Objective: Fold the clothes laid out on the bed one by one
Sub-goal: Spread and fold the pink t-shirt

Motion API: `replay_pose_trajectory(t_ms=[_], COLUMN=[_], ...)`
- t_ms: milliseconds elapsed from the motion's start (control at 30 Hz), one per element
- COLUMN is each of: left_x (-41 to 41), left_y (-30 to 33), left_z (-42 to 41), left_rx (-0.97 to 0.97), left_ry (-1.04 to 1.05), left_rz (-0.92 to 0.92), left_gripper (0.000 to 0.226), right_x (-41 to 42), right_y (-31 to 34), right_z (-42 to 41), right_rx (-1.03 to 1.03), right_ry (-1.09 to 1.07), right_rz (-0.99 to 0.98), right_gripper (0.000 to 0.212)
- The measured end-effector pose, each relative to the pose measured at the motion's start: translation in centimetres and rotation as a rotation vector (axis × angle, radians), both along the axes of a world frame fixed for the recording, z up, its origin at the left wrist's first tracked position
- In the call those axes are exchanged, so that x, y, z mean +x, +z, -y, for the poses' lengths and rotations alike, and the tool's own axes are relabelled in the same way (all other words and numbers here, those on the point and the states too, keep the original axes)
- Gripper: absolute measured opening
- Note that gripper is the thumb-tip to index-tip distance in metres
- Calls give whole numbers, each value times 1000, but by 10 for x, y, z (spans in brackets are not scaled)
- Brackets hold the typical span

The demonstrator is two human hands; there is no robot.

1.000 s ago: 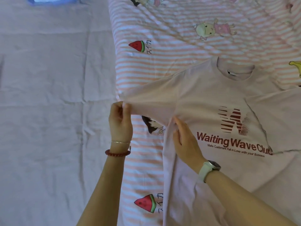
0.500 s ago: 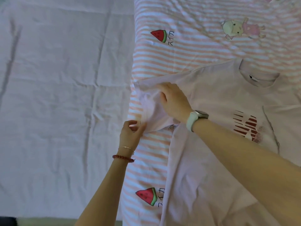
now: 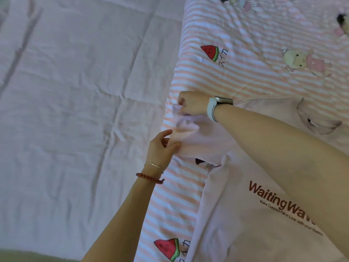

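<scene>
The bed [image 3: 75,110] was big, with a plain pale sheet on its left part. A striped blanket [image 3: 255,80] with watermelons and cartoon children lay over its right part. On the blanket lay the pink T-shirt [image 3: 236,214], face up, with dark red words on its chest. Its neck hole pointed to the far side and its body ran down toward the person, so its long way went from far to near.

The shirt's left sleeve [image 3: 200,137] stuck out sideways, toward the edge of the blanket — and both hands were on it. The right arm, with a white watch, reached across the shirt from the right. The right hand [image 3: 192,104] pinched the far corner of the sleeve end in curled fingers. The left hand [image 3: 162,146], with a red bead bracelet on its wrist, pinched the near corner of the sleeve end between thumb and fingers.

The rest of the shirt lay to the right of both hands. So the sleeve would probably need to go that way — over onto the chest. The left hand was nearer the person, but both held the sleeve end already.
</scene>
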State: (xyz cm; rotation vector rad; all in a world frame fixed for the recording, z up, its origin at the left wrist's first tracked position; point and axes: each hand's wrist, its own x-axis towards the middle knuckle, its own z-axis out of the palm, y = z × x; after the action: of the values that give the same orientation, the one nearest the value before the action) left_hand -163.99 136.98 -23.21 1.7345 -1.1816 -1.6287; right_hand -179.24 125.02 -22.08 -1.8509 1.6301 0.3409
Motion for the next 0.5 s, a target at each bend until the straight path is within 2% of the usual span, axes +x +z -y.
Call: replay_pose_trajectory(t_ms=[100,167,233,300,400,500], left_x=[2,3,1,-2,1,6], left_y=[3,3,-1,-7,-18,-21], left_z=[-3,-10,-16,-18,-14,-8], left_rx=[-32,-115,-181,-117,128,201], left_ry=[39,128,208,223,204,216], left_rz=[-26,-4,44,90,62,-28], left_gripper=[52,49,42,41,43,33], right_x=[-3,-10,-18,-19,-16,-15], right_y=[5,11,14,11,2,-1], right_z=[7,11,12,9,1,1], right_rx=[-175,-327,-384,-285,-20,-34], right_ry=[-90,-330,-497,-483,-453,-543], right_rz=[71,219,370,421,446,511], right_gripper=[15,14,13,17,40,47])
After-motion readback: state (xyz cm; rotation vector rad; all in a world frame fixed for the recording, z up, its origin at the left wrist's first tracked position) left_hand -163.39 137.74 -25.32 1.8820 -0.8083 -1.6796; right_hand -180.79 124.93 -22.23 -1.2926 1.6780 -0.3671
